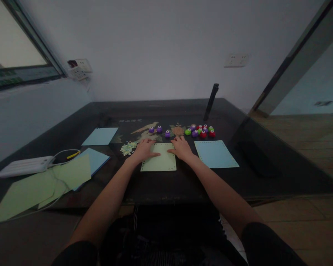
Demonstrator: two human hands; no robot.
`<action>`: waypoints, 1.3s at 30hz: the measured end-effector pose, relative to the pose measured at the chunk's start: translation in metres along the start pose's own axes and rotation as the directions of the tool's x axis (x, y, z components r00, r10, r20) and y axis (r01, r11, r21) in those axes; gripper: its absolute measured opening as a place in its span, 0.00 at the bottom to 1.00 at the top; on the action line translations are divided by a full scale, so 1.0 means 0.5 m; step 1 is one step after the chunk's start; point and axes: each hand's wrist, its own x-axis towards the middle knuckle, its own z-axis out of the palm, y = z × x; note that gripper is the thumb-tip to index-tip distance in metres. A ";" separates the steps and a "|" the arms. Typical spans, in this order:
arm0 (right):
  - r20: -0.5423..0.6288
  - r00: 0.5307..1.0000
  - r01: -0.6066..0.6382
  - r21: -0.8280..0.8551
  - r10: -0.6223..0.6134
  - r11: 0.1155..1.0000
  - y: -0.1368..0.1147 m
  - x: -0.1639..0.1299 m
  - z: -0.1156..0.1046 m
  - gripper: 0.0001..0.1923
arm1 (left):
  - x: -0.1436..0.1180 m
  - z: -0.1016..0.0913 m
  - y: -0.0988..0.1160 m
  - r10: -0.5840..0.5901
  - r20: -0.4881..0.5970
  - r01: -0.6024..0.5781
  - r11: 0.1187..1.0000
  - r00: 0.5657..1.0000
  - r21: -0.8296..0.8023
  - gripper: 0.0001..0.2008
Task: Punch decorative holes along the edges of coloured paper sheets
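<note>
Pale-green paper (162,162): your left hand (144,150), right hand (182,149) lie half-open at its far corners, gripping nothing; press evenly, avoiding small pieces (128,148) left of paper.

Middle sheet (163,159) on table (161,186), scraps (127,148) to its left, 3 toys (159,129) behind it.

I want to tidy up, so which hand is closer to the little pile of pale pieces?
Left. The left hand is beside the pale pieces; the right hand is farther off, at the right edge of the green sheet.
</note>
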 end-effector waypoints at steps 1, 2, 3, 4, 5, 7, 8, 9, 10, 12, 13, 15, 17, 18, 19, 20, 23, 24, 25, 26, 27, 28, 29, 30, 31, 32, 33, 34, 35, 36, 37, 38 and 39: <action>0.003 1.000 0.000 0.002 0.000 1.000 0.001 0.001 0.001 0.22 | 0.000 0.000 0.000 -0.001 0.007 0.001 1.000 1.000 0.009 0.35; 0.004 1.000 0.000 0.007 0.000 1.000 0.001 0.002 0.001 0.22 | 0.001 0.000 -0.001 0.002 0.010 -0.003 1.000 1.000 0.016 0.36; 0.003 1.000 0.001 0.015 -0.001 1.000 0.001 0.002 0.001 0.21 | 0.001 0.000 -0.001 0.008 0.009 -0.009 1.000 1.000 0.020 0.35; 0.000 1.000 0.000 0.023 0.000 1.000 0.001 0.002 0.001 0.20 | 0.000 0.000 -0.002 0.015 0.004 -0.015 1.000 1.000 0.022 0.35; -0.005 1.000 -0.003 0.029 0.003 1.000 0.001 0.002 0.001 0.20 | 0.000 0.001 -0.002 0.026 -0.002 -0.025 0.999 1.000 0.020 0.35; -0.017 1.000 -0.007 0.040 0.008 0.999 -0.001 0.002 0.000 0.20 | -0.002 0.000 -0.002 0.045 -0.020 -0.045 0.999 0.999 0.012 0.33; -0.021 1.000 -0.008 0.044 0.009 0.999 -0.001 0.002 0.000 0.20 | -0.002 0.000 -0.002 0.054 -0.029 -0.054 0.999 0.998 0.007 0.32; -0.023 1.000 -0.009 0.045 0.010 0.999 -0.002 0.001 0.000 0.20 | -0.003 -0.001 -0.001 0.060 -0.037 -0.060 0.998 0.998 0.003 0.32; -0.023 1.000 -0.009 0.045 0.010 0.999 -0.002 0.002 0.000 0.20 | -0.004 -0.001 0.000 0.063 -0.044 -0.063 0.998 0.997 0.001 0.32; -0.016 1.000 -0.012 0.045 0.013 0.999 -0.002 0.002 0.001 0.19 | -0.004 -0.001 0.001 0.060 -0.056 -0.060 0.998 0.997 0.002 0.33; -0.011 1.000 -0.014 0.044 0.015 0.999 -0.001 0.003 0.001 0.19 | -0.003 -0.001 0.002 0.057 -0.059 -0.057 0.998 0.997 0.002 0.33; -0.004 1.000 -0.019 0.046 0.019 0.999 0.000 0.004 0.004 0.19 | -0.003 -0.001 0.003 0.052 -0.065 -0.052 0.999 0.997 -0.001 0.35; -0.006 1.000 -0.020 0.049 0.021 0.999 0.001 0.005 0.006 0.20 | -0.002 -0.001 0.004 0.053 -0.074 -0.055 0.998 0.996 -0.019 0.34; -0.010 1.000 -0.021 0.051 0.021 0.998 0.002 0.005 0.007 0.20 | -0.002 -0.002 0.005 0.056 -0.082 -0.059 0.998 0.995 -0.033 0.34; -0.015 1.000 -0.022 0.056 0.023 0.998 0.002 0.005 0.008 0.20 | -0.002 -0.003 0.005 0.061 -0.092 -0.065 0.997 0.994 -0.050 0.32; -0.023 0.999 -0.023 0.065 0.025 0.998 0.002 0.005 0.008 0.19 | -0.002 -0.004 0.006 0.066 -0.102 -0.073 0.995 0.993 -0.068 0.31; -0.056 0.998 -0.027 0.109 0.033 0.994 0.001 0.004 0.007 0.18 | -0.001 -0.009 0.007 0.079 -0.131 -0.094 0.989 0.988 -0.114 0.26; -0.068 0.997 -0.028 0.125 0.036 0.992 0.001 0.004 0.006 0.18 | 0.000 -0.011 0.007 0.083 -0.136 -0.101 0.986 0.987 -0.132 0.23; -0.078 0.996 -0.028 0.141 0.039 0.990 0.000 0.003 0.006 0.18 | 0.001 -0.014 0.007 0.087 -0.136 -0.108 0.982 0.987 -0.154 0.20; -0.087 0.995 -0.027 0.156 0.041 0.987 -0.001 0.003 0.006 0.18 | 0.001 -0.017 0.008 0.089 -0.132 -0.112 0.978 0.987 -0.179 0.17; -0.095 0.994 -0.026 0.172 0.043 0.985 -0.001 0.003 0.007 0.19 | 0.002 -0.021 0.008 0.089 -0.124 -0.113 0.973 0.988 -0.202 0.15; -0.104 0.994 -0.025 0.188 0.045 0.982 -0.002 0.003 0.009 0.19 | 0.003 -0.025 0.009 0.088 -0.118 -0.113 0.968 0.989 -0.225 0.13; -0.115 0.992 -0.022 0.206 0.047 0.978 -0.001 0.003 0.011 0.20 | 0.003 -0.030 0.009 0.084 -0.116 -0.111 0.963 0.990 -0.246 0.12; -0.127 0.991 -0.019 0.229 0.049 0.973 0.000 0.003 0.013 0.22 | 0.004 -0.035 0.010 0.078 -0.117 -0.107 0.957 0.990 -0.269 0.11; -0.139 0.989 -0.016 0.260 0.054 0.966 0.001 0.004 0.015 0.23 | 0.004 -0.042 0.010 0.065 -0.124 -0.099 0.951 0.990 -0.292 0.11; -0.149 0.987 -0.015 0.301 0.062 0.953 0.003 0.006 0.017 0.23 | 0.004 -0.048 0.009 0.044 -0.134 -0.085 0.946 0.990 -0.314 0.10; -0.157 0.985 -0.014 0.352 0.074 0.936 0.005 0.008 0.017 0.24 | 0.004 -0.056 0.007 0.017 -0.142 -0.064 0.940 0.990 -0.336 0.10; -0.162 0.983 -0.015 0.414 0.090 0.910 0.008 0.010 0.018 0.24 | 0.004 -0.063 0.005 -0.018 -0.148 -0.037 0.933 0.989 -0.358 0.10; -0.159 0.981 -0.020 0.482 0.110 0.876 0.010 0.013 0.017 0.23 | 0.003 -0.071 0.002 -0.054 -0.153 -0.009 0.924 0.987 -0.382 0.11; -0.149 0.980 -0.029 0.552 0.133 0.833 0.013 0.016 0.015 0.22 | 0.003 -0.078 -0.001 -0.088 -0.158 0.015 0.912 0.984 -0.410 0.12; -0.131 0.978 -0.044 0.624 0.161 0.780 0.015 0.018 0.013 0.21 | 0.002 -0.085 -0.004 -0.117 -0.161 0.034 0.896 0.980 -0.444 0.13; -0.102 0.977 -0.064 0.693 0.186 0.718 0.017 0.020 0.010 0.19 | 0.001 -0.091 -0.008 -0.141 -0.162 0.047 0.875 0.977 -0.482 0.14; -0.062 0.978 -0.085 0.759 0.201 0.646 0.018 0.021 0.006 0.18 | 0.000 -0.096 -0.010 -0.167 -0.163 0.059 0.851 0.972 -0.522 0.15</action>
